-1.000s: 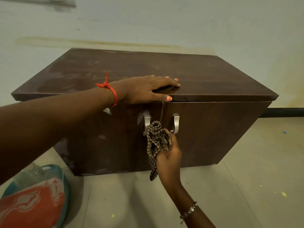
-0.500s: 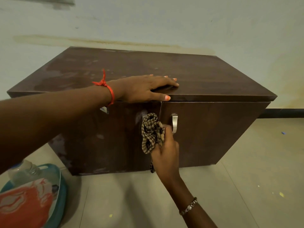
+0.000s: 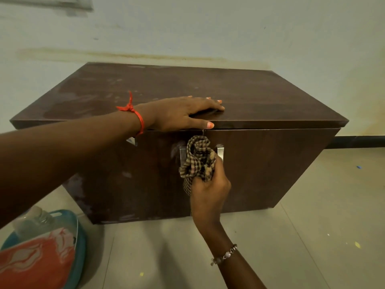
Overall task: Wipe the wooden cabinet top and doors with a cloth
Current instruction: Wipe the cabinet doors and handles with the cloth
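Note:
A low dark wooden cabinet (image 3: 260,94) stands on the floor against the wall, with two closed front doors and two metal handles (image 3: 220,152) near the middle seam. My left hand (image 3: 183,114) lies flat on the front edge of the top, fingers spread, a red thread at the wrist. My right hand (image 3: 210,188) holds a bunched brown checked cloth (image 3: 198,161) pressed against the doors between the handles, partly covering the left handle. Dusty smears show on the top and the left door.
A teal basin (image 3: 80,243) with an orange-red cloth and a clear plastic bottle (image 3: 33,222) sits on the tiled floor at the lower left. A pale wall runs behind the cabinet. A dark skirting strip (image 3: 358,141) runs along the wall at right.
My right hand has moved the cloth upward along the door seam, from below the handles to between them. My left hand stays flat on the top.

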